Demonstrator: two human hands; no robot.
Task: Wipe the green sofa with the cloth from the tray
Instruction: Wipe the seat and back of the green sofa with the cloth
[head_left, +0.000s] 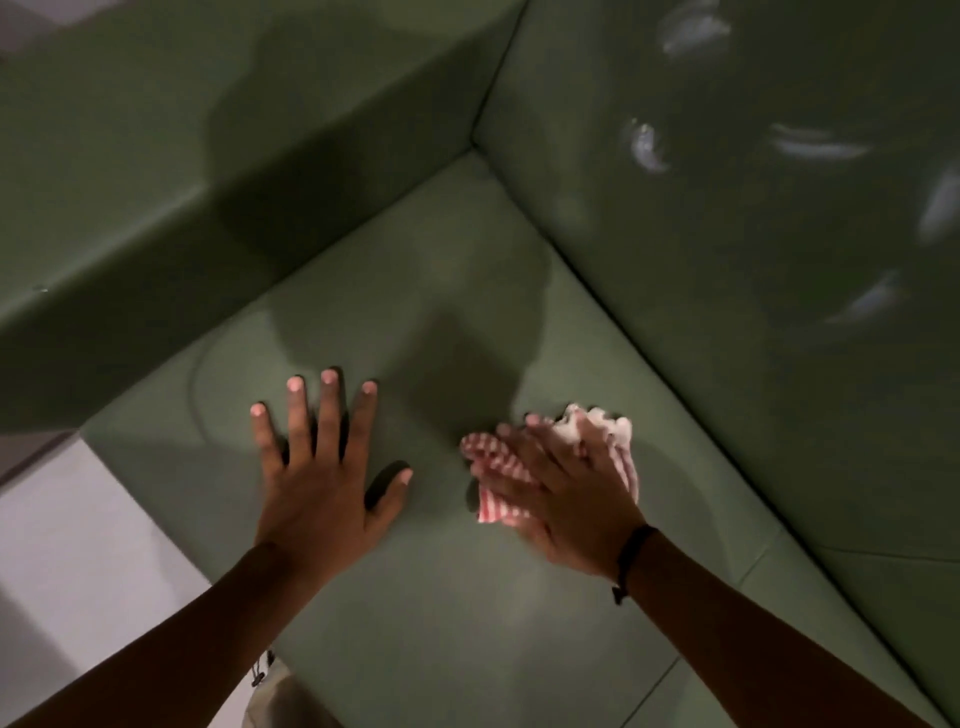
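The green sofa (441, 291) fills most of the view, with its seat cushion in the middle, an armrest at the left and the backrest at the right. A red-and-white striped cloth (493, 467) lies bunched on the seat. My right hand (566, 488) presses flat on top of the cloth, and its image is blurred. My left hand (317, 467) rests palm down on the seat cushion to the left of the cloth, fingers spread, holding nothing. The tray is out of view.
The armrest (156, 182) rises at the left and the backrest (753, 260) at the right, meeting in a corner at the top. Pale streaks (815, 145) show on the backrest. Light floor (67, 545) lies beyond the seat's left edge. A seam (758, 561) crosses the seat at the right.
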